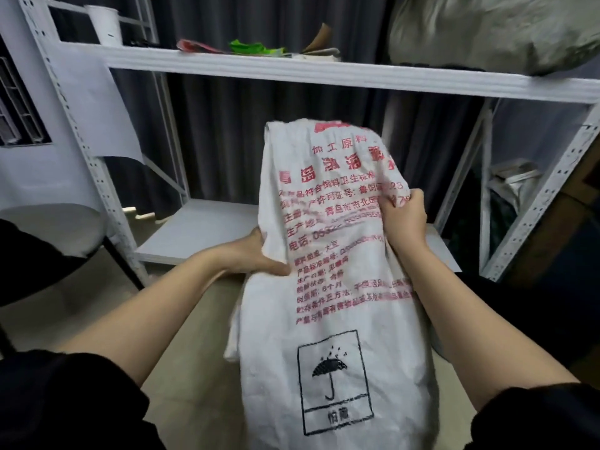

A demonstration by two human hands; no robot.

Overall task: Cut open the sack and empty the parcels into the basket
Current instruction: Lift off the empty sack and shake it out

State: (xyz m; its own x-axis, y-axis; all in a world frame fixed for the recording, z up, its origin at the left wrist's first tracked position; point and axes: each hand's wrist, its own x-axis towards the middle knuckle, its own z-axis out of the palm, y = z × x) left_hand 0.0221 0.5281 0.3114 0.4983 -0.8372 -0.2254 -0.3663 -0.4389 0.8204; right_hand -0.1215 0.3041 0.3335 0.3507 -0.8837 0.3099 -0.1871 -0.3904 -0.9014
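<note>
A white woven sack (334, 319) with red print and a black umbrella symbol stands upright in front of me, its top end raised toward the shelf. My left hand (259, 258) grips the sack's left side about halfway up. My right hand (404, 219) clutches a bunch of the fabric on its right edge, slightly higher. The sack looks limp and crumpled near the top. No parcels, basket or cutting tool show in view; the sack's lower end is out of frame.
A white metal shelving rack (324, 73) stands behind the sack, its upper shelf holding papers and a large grey bag (487, 30), with a low shelf board (201, 232) near the floor. A round white seat (55, 228) sits at the left. Dark curtains hang behind.
</note>
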